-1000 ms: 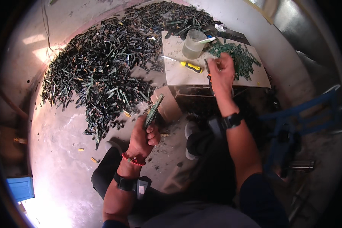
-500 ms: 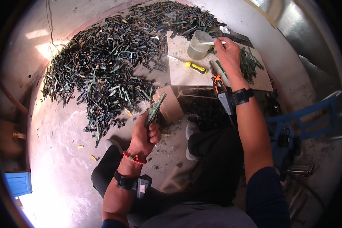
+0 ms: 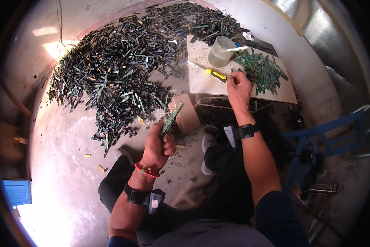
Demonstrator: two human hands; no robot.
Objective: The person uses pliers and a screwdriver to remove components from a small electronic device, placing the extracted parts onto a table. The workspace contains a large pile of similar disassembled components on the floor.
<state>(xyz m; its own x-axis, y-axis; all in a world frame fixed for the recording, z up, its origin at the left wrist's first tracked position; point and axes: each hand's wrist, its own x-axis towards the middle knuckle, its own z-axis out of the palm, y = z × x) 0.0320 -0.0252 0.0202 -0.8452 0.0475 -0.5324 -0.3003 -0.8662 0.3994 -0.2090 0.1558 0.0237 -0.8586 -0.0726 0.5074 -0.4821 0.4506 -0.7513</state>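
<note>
While the left hand (image 3: 162, 144) stays clamped on a green strip (image 3: 171, 119), the right hand (image 3: 239, 85), fingers curled, has drawn back from the far cup (image 3: 220, 51) to the board (image 3: 201, 78); its grip cannot be told.

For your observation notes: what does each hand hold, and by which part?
Left hand grips a green circuit strip by its lower end. Right hand: cannot tell.

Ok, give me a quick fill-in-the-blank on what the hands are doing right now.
1. The left hand holds a green ____ strip.
2. The right hand rests on the pale ____, beside the screwdriver.
3. The screwdriver's handle is ____ and black.
4. The plastic cup stands ____.

Missing words: circuit board; board; yellow; upright
</note>
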